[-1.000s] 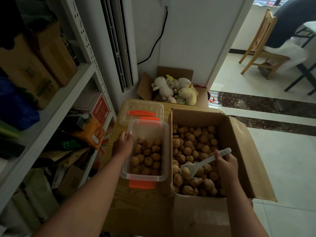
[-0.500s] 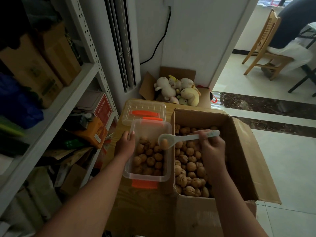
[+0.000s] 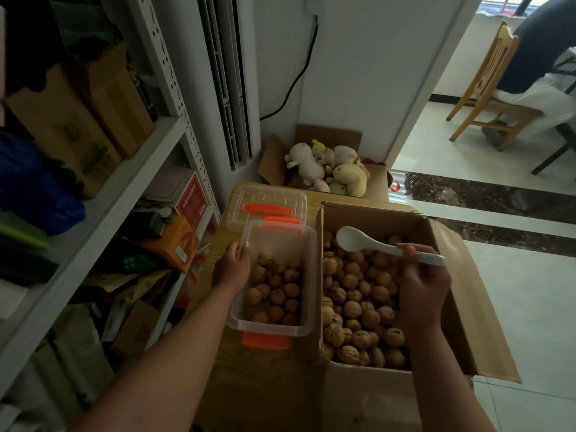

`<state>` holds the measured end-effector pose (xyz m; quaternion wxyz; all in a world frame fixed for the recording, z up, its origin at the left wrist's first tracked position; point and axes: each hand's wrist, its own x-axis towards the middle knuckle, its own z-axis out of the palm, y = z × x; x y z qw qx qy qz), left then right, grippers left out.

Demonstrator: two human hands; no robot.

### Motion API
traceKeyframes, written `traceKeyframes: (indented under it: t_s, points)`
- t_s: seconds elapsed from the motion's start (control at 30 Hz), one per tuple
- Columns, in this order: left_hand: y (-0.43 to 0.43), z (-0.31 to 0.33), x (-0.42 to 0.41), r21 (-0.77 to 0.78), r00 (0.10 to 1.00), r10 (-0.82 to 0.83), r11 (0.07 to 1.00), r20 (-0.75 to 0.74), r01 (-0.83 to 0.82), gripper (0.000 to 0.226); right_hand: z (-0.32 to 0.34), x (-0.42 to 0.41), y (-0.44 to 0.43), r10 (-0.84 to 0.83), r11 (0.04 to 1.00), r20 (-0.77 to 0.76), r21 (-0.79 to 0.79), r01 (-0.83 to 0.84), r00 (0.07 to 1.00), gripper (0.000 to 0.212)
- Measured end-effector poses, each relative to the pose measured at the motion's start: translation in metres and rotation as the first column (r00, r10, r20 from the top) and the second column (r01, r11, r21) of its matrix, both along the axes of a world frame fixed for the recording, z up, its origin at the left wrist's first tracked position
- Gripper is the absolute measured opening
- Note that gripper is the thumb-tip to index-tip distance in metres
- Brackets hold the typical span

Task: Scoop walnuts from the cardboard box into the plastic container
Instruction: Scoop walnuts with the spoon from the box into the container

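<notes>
The right hand (image 3: 424, 285) curls round the handle of a smooth white spoon (image 3: 383, 246). Its oval bowl hangs beyond the knuckles, above the round, wrinkled walnuts (image 3: 358, 307) heaped in the cardboard box (image 3: 452, 307). The left hand (image 3: 232, 269) grips the side rim of the clear, round-cornered plastic container (image 3: 299, 241), with more nuts lying just beside its fingers.
</notes>
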<state>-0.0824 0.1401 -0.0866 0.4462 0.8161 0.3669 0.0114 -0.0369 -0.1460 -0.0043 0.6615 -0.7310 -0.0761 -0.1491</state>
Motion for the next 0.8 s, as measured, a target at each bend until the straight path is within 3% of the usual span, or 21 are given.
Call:
traceKeyframes:
  t_s: [0.07, 0.2, 0.33, 0.5, 0.8]
  points:
    - [0.002, -0.003, 0.001, -0.003, 1.0, 0.002, 1.0, -0.01, -0.002, 0.048, -0.004, 0.004, -0.014, -0.023, 0.994, -0.023, -0.104, 0.02, 0.999, 0.016]
    - [0.005, -0.007, 0.002, -0.001, 1.0, 0.005, 1.0, -0.019, -0.005, 0.05, -0.023, -0.006, -0.017, 0.144, 0.927, -0.161, -0.324, -0.19, 0.976, 0.027]
    - [0.003, -0.006, 0.002, 0.011, 1.0, 0.008, 1.0, -0.028, -0.007, 0.051, -0.038, -0.021, -0.002, 0.146, 0.933, -0.34, -0.266, -0.244, 0.929, 0.019]
    - [0.002, -0.004, 0.001, 0.009, 1.0, 0.005, 1.0, -0.021, -0.005, 0.05, -0.049, -0.017, -0.004, -0.005, 0.965, -0.46, -0.236, -0.117, 0.888, 0.019]
    - [0.001, -0.001, 0.0, 0.004, 1.0, 0.003, 1.0, -0.018, -0.003, 0.046, -0.034, -0.007, -0.018, -0.098, 0.995, -0.518, -0.044, 0.089, 0.85, 0.023]
